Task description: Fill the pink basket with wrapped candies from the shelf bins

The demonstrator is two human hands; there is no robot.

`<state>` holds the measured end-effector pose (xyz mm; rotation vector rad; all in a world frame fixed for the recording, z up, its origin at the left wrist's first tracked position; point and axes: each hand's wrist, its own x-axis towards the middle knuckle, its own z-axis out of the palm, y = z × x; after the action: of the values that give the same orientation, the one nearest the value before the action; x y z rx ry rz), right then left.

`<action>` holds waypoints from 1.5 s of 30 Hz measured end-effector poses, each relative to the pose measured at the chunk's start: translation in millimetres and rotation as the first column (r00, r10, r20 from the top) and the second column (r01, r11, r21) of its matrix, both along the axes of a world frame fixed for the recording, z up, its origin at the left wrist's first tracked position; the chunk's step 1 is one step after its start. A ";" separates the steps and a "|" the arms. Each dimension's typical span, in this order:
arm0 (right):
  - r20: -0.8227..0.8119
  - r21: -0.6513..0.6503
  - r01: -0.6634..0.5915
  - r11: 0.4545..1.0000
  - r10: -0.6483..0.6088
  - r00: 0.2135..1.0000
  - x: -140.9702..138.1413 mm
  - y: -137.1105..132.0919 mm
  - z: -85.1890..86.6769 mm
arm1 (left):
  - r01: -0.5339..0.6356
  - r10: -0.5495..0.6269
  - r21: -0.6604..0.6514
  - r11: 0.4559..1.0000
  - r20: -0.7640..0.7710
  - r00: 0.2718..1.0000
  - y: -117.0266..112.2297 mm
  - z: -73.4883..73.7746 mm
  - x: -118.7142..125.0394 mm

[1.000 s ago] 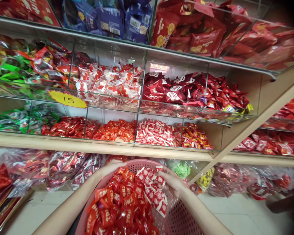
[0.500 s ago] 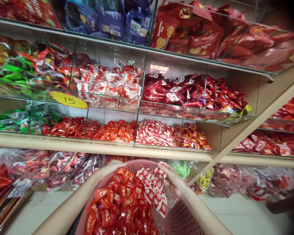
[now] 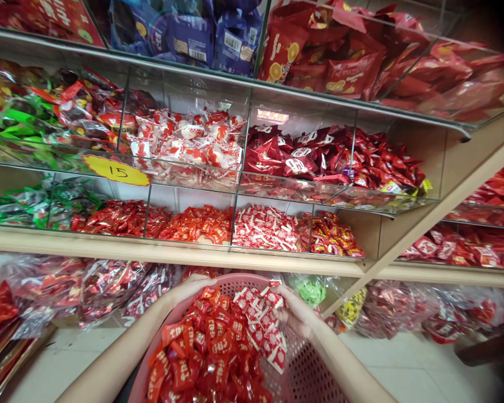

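Observation:
A pink plastic basket with a perforated wall is in front of me, below the shelf. Orange-red wrapped candies fill its left and middle part, and red-and-white wrapped candies lie in a patch at the upper right. My left hand is closed over the far left rim; its fingertips are partly hidden. Inside the right edge, my right hand is closed, with several red-and-white candies between thumb and fingers, right against the patch.
Glass-fronted shelf bins rise ahead, including one of red-and-white candies and one of orange-red candies. A yellow price tag reads 15. Stuffed clear bags lie under the wooden shelf edge. A slanted wooden post stands right.
My right hand has shifted slightly, its fingers curling a little more over the red-and-white candies. My left hand and the basket stay practically where they were.

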<state>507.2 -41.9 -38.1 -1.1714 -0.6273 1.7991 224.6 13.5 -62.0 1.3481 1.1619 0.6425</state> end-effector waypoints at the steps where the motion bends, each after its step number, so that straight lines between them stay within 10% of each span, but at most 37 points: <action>1: 0.003 0.004 -0.005 1.000 0.005 1.000 -0.2 -0.6 -0.3 | -0.001 0.001 -0.001 1.000 -0.002 1.000 -0.1 0.3 0.2; 12: 0.330 0.182 -0.045 0.982 -0.018 0.944 -7.2 -5.9 -4.3 | -0.002 0.010 -0.086 0.996 0.087 0.996 -4.6 5.6 2.1; 30: 0.754 0.480 -0.297 0.825 -0.216 0.621 -8.3 0.9 -18.8 | 0.008 -0.003 -0.060 0.998 0.085 0.996 -2.7 5.5 1.3; 36: 0.621 0.512 -0.086 0.855 -0.299 0.725 -8.4 1.4 -3.9 | 0.010 -0.004 -0.093 0.996 0.067 0.998 -4.9 9.5 2.2; 45: 0.176 0.137 -0.012 0.991 -0.013 0.984 -7.7 0.3 5.8 | 0.016 -0.013 -0.062 0.998 0.039 0.999 -4.7 9.2 1.6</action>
<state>499.5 -41.6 -32.4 -1.2444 -0.8402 1.6350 226.2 8.7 -52.7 1.2855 1.1313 0.6145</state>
